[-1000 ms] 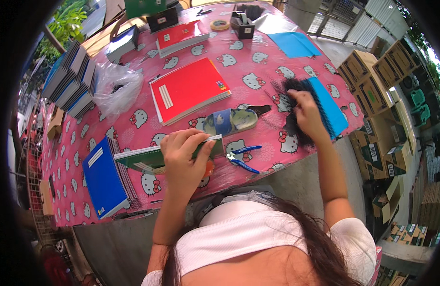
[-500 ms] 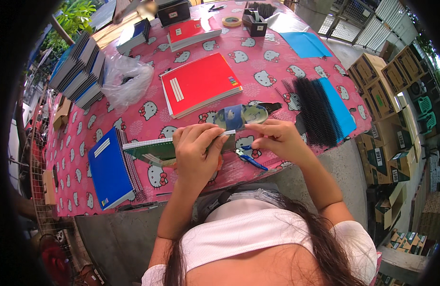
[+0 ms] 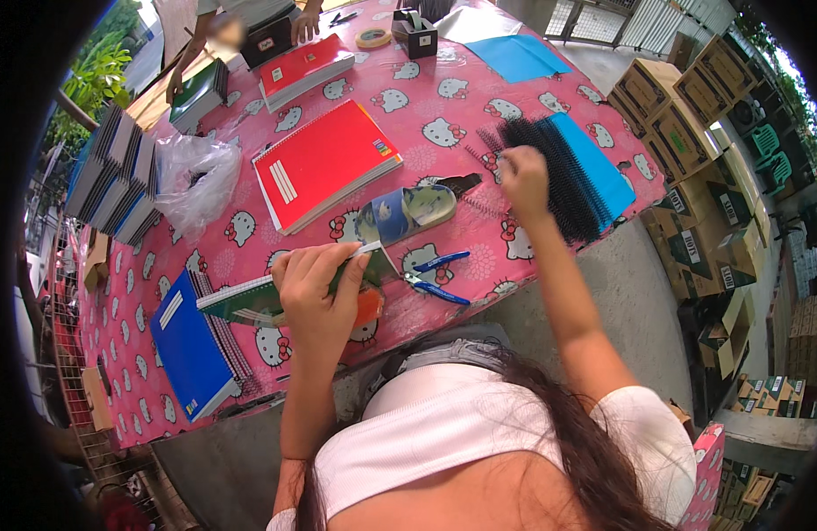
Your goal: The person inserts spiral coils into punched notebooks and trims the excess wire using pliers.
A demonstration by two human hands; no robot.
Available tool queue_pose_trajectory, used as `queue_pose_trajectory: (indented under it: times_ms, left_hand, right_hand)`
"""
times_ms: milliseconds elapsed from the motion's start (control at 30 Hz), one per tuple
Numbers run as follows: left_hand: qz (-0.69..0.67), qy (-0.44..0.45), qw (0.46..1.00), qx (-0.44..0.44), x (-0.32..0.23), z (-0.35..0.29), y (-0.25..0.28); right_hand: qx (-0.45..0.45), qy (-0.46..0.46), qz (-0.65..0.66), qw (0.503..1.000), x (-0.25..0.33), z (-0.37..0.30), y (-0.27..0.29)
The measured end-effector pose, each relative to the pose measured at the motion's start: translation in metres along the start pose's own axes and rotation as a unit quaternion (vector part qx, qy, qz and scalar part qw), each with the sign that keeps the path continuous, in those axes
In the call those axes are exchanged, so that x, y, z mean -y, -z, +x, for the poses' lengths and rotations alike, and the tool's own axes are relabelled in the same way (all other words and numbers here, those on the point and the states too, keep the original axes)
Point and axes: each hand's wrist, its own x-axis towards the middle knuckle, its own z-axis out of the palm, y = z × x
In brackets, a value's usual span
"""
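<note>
My left hand [image 3: 320, 288] is closed on a green notebook [image 3: 253, 301], holding it on edge with its white page edge upward. My right hand [image 3: 525, 181] reaches to a pile of black spiral binding coils [image 3: 559, 177], its fingers pinched on a coil at the pile's left side; the fingertips are partly hidden. The coils lie on a blue sheet [image 3: 594, 164]. Between my hands lie blue-handled cutting pliers [image 3: 437, 279], jaws toward the notebook. Beyond them is a patterned slipper [image 3: 406, 215]. An orange object [image 3: 369, 306] shows under my left wrist, partly covered.
A blue notebook [image 3: 191, 345] lies at the left, red notebooks [image 3: 329, 164] ahead. Stacked notebooks [image 3: 116, 177] and a plastic bag [image 3: 196, 181] stand far left. At the back, a co-worker's hand [image 3: 174, 88] touches green notebooks [image 3: 200, 97]; a tape dispenser [image 3: 414, 37] stands nearby. Boxes [image 3: 682, 159] rise right.
My right hand has left the notebook's end and moved right and away to the coils. My left hand keeps the notebook. A co-worker's arms have come into view at the back, by green notebooks.
</note>
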Motion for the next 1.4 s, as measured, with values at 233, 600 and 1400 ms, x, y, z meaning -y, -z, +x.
queue_pose_trajectory:
  times_ms: [233,600,1400]
  left_hand:
    - [0.002,0.014,1.000,-0.009,-0.003,0.001,0.000]
    - [-0.017,0.024,1.000,0.005,-0.002,-0.001,0.001]
    - [-0.009,0.038,0.999,0.008,-0.005,-0.008,0.008]
  right_hand:
    - [0.206,-0.239,-0.281,0.907,-0.072,0.043,0.005]
    - [0.061,-0.031,-0.114,0.991,-0.017,0.060,0.038]
    - [0.477,-0.104,0.422,0.764,0.174,0.036,0.077]
